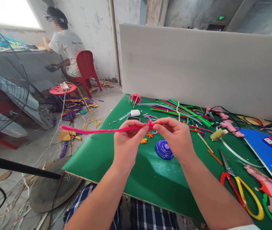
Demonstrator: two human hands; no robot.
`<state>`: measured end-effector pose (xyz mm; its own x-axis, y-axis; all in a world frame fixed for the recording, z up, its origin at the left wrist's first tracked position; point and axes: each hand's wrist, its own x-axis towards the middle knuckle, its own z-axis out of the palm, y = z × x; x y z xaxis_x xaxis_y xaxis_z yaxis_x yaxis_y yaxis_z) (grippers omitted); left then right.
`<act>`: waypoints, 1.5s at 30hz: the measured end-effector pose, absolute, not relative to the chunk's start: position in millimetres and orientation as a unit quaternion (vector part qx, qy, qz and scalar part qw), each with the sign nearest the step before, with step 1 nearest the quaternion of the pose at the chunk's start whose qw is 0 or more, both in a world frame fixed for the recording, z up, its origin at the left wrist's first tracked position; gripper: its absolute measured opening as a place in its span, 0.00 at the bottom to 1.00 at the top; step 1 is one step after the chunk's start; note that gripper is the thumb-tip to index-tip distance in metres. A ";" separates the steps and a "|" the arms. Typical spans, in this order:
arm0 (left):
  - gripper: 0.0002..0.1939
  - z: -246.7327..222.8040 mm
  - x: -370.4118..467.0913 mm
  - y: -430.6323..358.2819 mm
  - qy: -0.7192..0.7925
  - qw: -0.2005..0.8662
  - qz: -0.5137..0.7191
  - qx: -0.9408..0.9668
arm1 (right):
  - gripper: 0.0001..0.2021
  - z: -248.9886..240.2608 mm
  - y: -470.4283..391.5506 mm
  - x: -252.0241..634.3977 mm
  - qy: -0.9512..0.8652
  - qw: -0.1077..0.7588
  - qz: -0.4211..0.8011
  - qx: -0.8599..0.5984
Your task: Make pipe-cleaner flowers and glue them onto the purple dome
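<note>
A bright pink pipe cleaner (pixel 95 131) stretches level above the green table, its long free end pointing left. My left hand (pixel 127 142) pinches it between thumb and fingers. Close beside, almost touching, my right hand (pixel 177 137) pinches the same pipe cleaner where it is bent into a small looped bunch (pixel 150 124). Below the hands lie a blue and purple ribbed disc (pixel 162 149), a small orange flower shape (pixel 150 135) and a yellow one (pixel 143 140). The right hand partly hides the disc.
Many coloured pipe cleaners (pixel 174 109) are heaped at the table's back. Scissors (pixel 233 179) and a pink glue gun (pixel 269 188) lie at right, near a blue board (pixel 260 150). A white panel (pixel 198 67) stands behind. A person (pixel 66 44) sits far left, beyond a wire fan cage (pixel 4 64).
</note>
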<state>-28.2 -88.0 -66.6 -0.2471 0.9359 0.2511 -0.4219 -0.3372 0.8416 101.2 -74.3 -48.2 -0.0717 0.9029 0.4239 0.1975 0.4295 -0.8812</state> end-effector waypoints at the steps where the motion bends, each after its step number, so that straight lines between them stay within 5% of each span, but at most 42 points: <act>1: 0.07 -66.7 -27.6 -88.5 0.332 0.462 0.719 0.400 | 0.07 -48.5 -74.5 100.7 -0.657 0.534 0.330 -0.417; 24: 0.07 -72.7 -28.1 -83.6 0.385 0.378 0.713 0.447 | 0.07 -50.8 -72.5 97.6 -0.684 0.470 0.336 -0.445; 29: 0.03 -79.5 -23.0 -86.9 0.411 0.241 0.720 0.504 | 0.07 -53.7 -72.6 96.3 -0.691 0.472 0.312 -0.450; 33: 0.10 -85.6 -20.8 -88.5 0.368 0.087 0.717 0.586 | 0.07 -54.3 -71.8 96.1 -0.687 0.487 0.309 -0.442; 45: 0.14 -86.7 -24.3 -84.6 0.376 0.006 0.697 0.610 | 0.06 -51.5 -76.7 95.8 -0.706 0.481 0.281 -0.438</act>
<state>-24.3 -84.6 -86.7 -0.2546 0.4683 0.8461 0.4506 -0.7167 0.5322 95.8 -76.7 -51.5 -0.1537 0.8881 0.4331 0.3467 0.4589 -0.8180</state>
